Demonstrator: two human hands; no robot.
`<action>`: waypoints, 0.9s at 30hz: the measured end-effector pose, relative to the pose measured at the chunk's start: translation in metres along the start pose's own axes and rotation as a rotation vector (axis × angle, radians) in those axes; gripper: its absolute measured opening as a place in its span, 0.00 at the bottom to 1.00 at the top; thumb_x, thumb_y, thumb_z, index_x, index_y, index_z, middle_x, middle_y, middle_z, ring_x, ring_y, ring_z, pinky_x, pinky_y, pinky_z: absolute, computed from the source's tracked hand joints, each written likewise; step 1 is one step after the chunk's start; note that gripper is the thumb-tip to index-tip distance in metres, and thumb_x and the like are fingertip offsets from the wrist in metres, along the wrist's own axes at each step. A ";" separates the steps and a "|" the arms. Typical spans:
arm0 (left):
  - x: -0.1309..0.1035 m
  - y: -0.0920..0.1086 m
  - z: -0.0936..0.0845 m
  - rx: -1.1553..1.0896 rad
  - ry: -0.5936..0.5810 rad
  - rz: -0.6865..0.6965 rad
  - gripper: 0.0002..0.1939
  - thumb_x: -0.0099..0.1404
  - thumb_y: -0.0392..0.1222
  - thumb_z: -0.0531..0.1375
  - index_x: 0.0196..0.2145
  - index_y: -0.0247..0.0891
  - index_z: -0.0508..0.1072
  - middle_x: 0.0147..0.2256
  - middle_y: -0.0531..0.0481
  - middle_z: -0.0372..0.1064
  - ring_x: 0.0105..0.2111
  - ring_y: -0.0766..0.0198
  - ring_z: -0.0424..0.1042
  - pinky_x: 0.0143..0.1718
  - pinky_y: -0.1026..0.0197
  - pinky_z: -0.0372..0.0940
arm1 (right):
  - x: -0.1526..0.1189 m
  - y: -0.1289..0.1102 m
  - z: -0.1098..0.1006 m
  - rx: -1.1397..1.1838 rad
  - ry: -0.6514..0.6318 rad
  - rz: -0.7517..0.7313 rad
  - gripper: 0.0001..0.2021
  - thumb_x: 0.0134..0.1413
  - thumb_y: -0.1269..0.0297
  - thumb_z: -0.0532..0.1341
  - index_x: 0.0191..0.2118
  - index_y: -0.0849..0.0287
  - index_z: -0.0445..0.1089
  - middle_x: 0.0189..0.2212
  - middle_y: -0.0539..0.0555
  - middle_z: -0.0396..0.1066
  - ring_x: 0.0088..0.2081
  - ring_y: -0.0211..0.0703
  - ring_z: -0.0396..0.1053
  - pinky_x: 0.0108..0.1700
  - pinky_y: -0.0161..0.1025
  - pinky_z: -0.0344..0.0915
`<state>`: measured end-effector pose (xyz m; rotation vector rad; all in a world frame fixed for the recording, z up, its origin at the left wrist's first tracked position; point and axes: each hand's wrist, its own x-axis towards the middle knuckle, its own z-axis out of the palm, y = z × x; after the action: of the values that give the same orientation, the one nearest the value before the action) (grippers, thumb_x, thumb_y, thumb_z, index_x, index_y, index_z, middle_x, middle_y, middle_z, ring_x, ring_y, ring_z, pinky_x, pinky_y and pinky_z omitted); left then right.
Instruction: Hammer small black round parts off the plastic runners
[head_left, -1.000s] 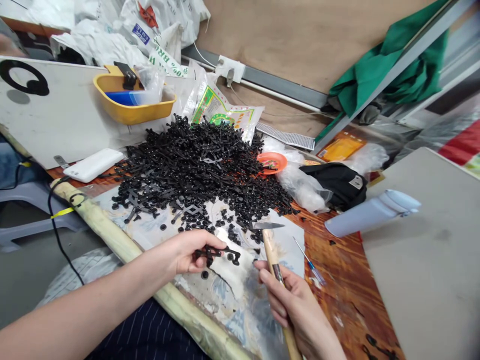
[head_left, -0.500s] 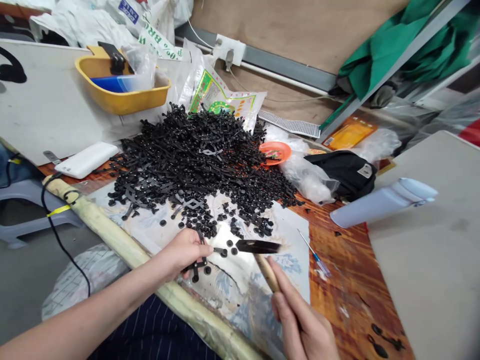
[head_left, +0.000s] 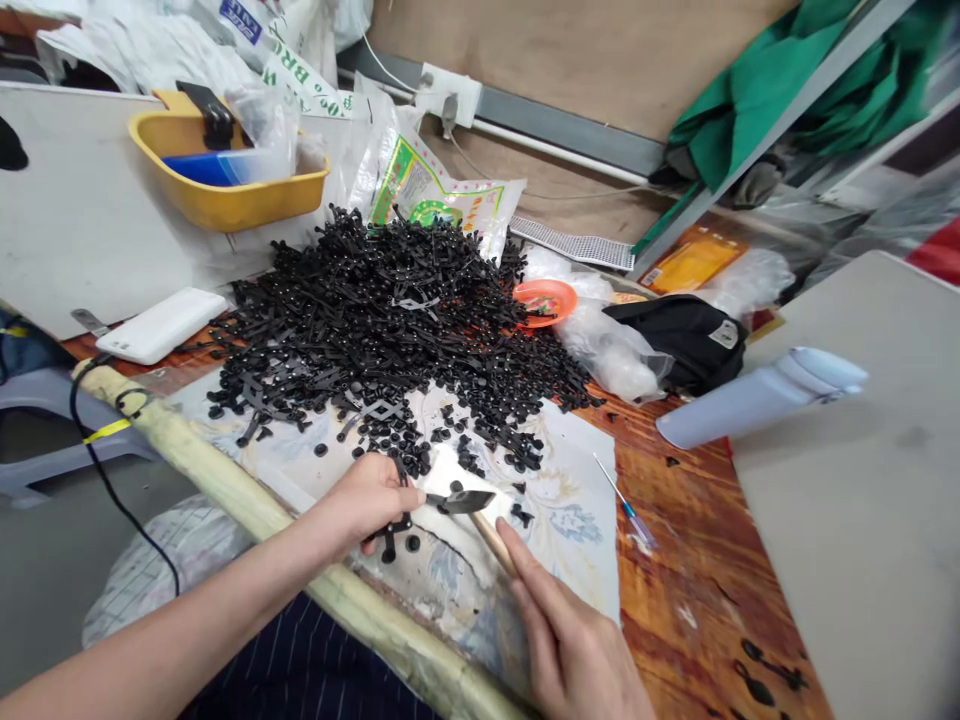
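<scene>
My left hand (head_left: 379, 500) pinches a black jointed part (head_left: 397, 520) over the near edge of the table, with small round ends hanging below the fingers. My right hand (head_left: 559, 620) is wrapped round the wooden handle (head_left: 495, 545) of a tool with a dark flat head (head_left: 466, 501). That head lies over a white block (head_left: 489, 495), close to my left fingertips, and partly covers the piece there. Small black round pieces (head_left: 521, 514) sit beside the block. Behind both hands rises a large pile of black parts (head_left: 405, 310).
A screwdriver (head_left: 634, 518) lies on the right, near a light blue bottle (head_left: 757, 400). An orange dish (head_left: 546, 300) touches the pile. At the left are a white power bank (head_left: 161, 325) and a yellow basket (head_left: 225, 205). A pale pole (head_left: 217, 465) lines the near edge.
My right hand has moved left with the tool, bringing its head from right of the white block to over it. Small black pieces now show right of the block. My left hand keeps its pinch.
</scene>
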<state>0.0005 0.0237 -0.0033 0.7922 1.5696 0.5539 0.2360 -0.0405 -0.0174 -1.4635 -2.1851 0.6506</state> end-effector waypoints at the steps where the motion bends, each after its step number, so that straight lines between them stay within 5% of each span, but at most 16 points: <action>1: -0.001 0.001 0.000 -0.027 -0.009 -0.006 0.11 0.50 0.39 0.62 0.19 0.39 0.60 0.13 0.60 0.58 0.10 0.71 0.58 0.06 0.71 0.44 | 0.001 0.002 -0.001 0.084 0.018 0.050 0.22 0.62 0.62 0.49 0.61 0.51 0.60 0.49 0.56 0.72 0.47 0.49 0.72 0.43 0.38 0.71; 4: -0.003 0.007 -0.001 -0.117 -0.048 -0.054 0.12 0.51 0.41 0.61 0.18 0.38 0.61 0.12 0.59 0.59 0.09 0.73 0.56 0.06 0.71 0.44 | 0.004 0.003 -0.010 0.460 0.119 0.324 0.23 0.60 0.54 0.54 0.60 0.51 0.61 0.35 0.56 0.75 0.30 0.44 0.73 0.27 0.34 0.71; 6: -0.004 0.011 -0.001 -0.169 -0.071 -0.103 0.12 0.51 0.42 0.62 0.18 0.36 0.64 0.13 0.58 0.60 0.09 0.75 0.53 0.07 0.72 0.43 | 0.006 -0.001 -0.019 0.761 0.149 0.548 0.28 0.57 0.50 0.58 0.62 0.50 0.57 0.22 0.48 0.67 0.15 0.33 0.60 0.15 0.28 0.58; 10: -0.005 0.018 -0.001 -0.261 -0.114 -0.194 0.09 0.51 0.41 0.63 0.22 0.31 0.70 0.15 0.57 0.61 0.10 0.78 0.53 0.08 0.75 0.44 | 0.010 -0.012 -0.030 1.102 0.143 0.762 0.35 0.48 0.48 0.65 0.60 0.50 0.56 0.18 0.42 0.55 0.13 0.26 0.44 0.13 0.24 0.45; 21: -0.011 0.015 0.001 -0.233 -0.263 -0.176 0.11 0.49 0.44 0.65 0.20 0.33 0.70 0.14 0.57 0.61 0.09 0.77 0.54 0.07 0.74 0.43 | 0.019 -0.015 -0.022 1.140 0.038 0.683 0.25 0.46 0.48 0.66 0.45 0.58 0.66 0.18 0.42 0.59 0.13 0.23 0.42 0.12 0.22 0.45; 24: -0.018 0.015 0.003 -0.066 -0.477 -0.113 0.12 0.43 0.44 0.68 0.20 0.34 0.71 0.12 0.57 0.61 0.10 0.72 0.57 0.08 0.70 0.43 | 0.025 -0.022 -0.015 1.080 -0.014 0.635 0.25 0.41 0.49 0.69 0.41 0.59 0.67 0.23 0.46 0.66 0.12 0.20 0.43 0.12 0.22 0.44; 27: -0.017 0.011 0.005 0.151 -0.623 0.113 0.13 0.45 0.47 0.66 0.23 0.34 0.73 0.15 0.58 0.62 0.14 0.72 0.56 0.14 0.68 0.49 | 0.027 -0.029 -0.002 1.135 -0.111 0.613 0.24 0.39 0.51 0.71 0.39 0.60 0.67 0.22 0.44 0.64 0.11 0.19 0.42 0.10 0.22 0.43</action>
<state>0.0084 0.0170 0.0153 1.0522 1.0005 0.2307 0.2067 -0.0247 0.0041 -1.3531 -0.9484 1.7989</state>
